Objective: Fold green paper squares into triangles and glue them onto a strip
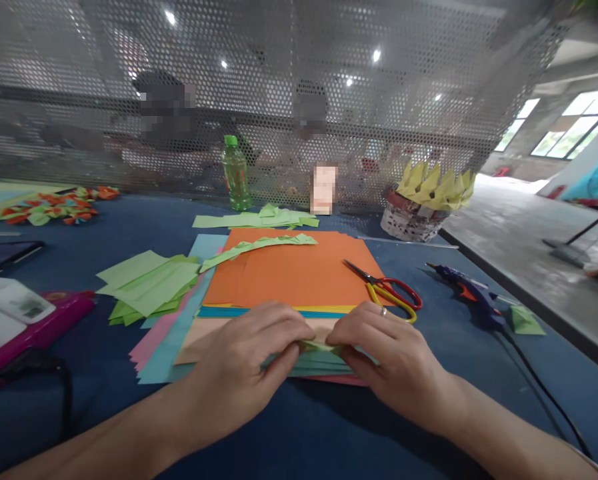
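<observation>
Between my two hands is a small strip of light green paper (321, 347), pinched at both ends and mostly covered by fingers. My left hand (259, 350) grips its left end between thumb and fingertips. At the other end, my right hand (389, 353), with a ring on one finger, pinches it the same way. Below lies a stack of coloured paper sheets (293, 270), orange on top at the back. A twisted green paper strip (259, 247) rests across the orange. Scissors (386, 290) with red and yellow handles lie at the stack's right edge.
Cut green paper pieces (153, 280) lie left of the stack, more green strips (259, 218) behind it. A glue gun (469, 293) with a cord is at right, near a basket (413, 213) with yellow paper points. A green bottle (235, 175) stands before the perforated metal screen (269, 80).
</observation>
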A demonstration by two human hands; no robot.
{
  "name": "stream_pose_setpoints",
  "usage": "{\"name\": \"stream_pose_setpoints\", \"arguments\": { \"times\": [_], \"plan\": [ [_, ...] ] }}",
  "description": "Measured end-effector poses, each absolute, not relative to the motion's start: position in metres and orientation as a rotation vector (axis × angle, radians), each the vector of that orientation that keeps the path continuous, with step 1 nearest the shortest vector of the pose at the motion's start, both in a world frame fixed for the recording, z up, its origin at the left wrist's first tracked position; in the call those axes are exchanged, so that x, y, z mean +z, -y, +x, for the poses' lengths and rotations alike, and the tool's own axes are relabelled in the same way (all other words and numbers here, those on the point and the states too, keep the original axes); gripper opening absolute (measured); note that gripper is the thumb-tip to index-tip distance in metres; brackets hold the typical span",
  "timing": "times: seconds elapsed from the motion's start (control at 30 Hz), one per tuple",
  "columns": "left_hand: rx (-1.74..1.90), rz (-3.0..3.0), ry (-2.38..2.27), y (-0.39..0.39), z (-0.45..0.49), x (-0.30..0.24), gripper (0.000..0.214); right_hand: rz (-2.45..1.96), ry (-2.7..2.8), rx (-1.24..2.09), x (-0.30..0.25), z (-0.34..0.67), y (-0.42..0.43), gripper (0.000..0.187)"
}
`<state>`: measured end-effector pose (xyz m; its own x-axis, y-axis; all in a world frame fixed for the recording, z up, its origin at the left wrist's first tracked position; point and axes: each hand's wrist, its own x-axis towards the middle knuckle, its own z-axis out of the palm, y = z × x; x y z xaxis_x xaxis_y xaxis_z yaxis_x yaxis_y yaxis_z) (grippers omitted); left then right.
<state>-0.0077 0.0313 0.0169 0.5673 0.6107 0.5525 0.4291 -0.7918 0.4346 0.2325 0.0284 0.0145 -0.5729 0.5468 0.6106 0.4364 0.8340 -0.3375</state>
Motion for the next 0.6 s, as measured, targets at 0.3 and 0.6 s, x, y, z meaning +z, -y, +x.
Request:
{"name": "stream_pose_setpoints", "arguments": {
  "times": [0.3, 0.6],
  "plan": [
    [0.657, 2.737, -0.926, -0.029, -0.009, 0.001, 0.014, -0.830, 2.548, 0.237, 0.005, 0.232, -0.031, 0.020],
    [0.832, 2.664, -0.901, -0.024, -0.006, 0.001, 0.016, -0.873, 2.517, 0.635, 0.021, 0.238, -0.040, 0.007]
  ]
}}
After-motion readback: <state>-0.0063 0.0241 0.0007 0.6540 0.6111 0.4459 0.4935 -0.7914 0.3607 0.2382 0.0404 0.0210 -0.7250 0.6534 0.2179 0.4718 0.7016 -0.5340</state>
